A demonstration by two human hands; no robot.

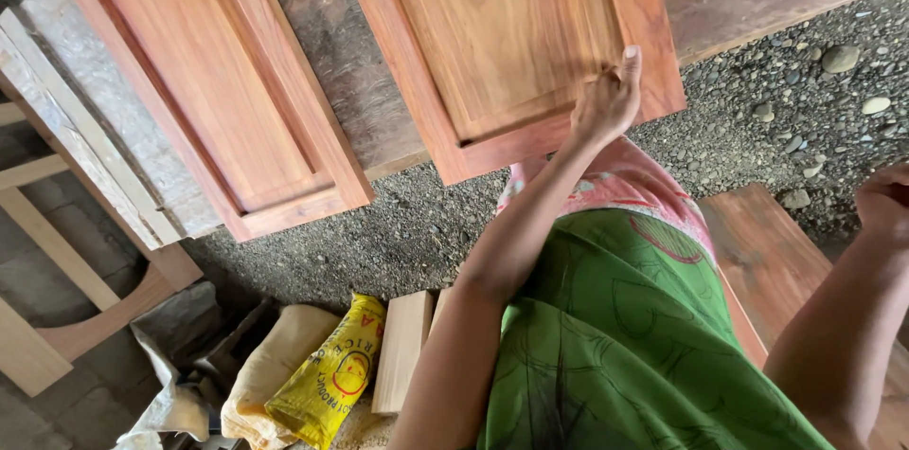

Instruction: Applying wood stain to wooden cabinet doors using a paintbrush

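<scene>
Closest to the lens, a green patterned cloth (625, 336) is filling the lower middle, with a pink cloth (625, 180) peeking out above it. The left hand (606, 104) is reaching forward over it and pressing on the lower right corner of a reddish wooden panel (502, 33), fingers bunched together, one fingertip pointing up along the inner groove of the frame. That panel is lying flat on a rough workbench (350, 71), its near edge hanging just past the bench. A second wooden panel (218, 81) is lying beside it to the left, apart from it. The right hand (885, 199) is sitting at the right edge, curled loosely over a red-brown board (767, 261); whether it is gripping anything, I cannot tell. Down below, a yellow bag (331, 374) is leaning beside a pale wood block (402, 351) on grey gravel (805, 118).
</scene>
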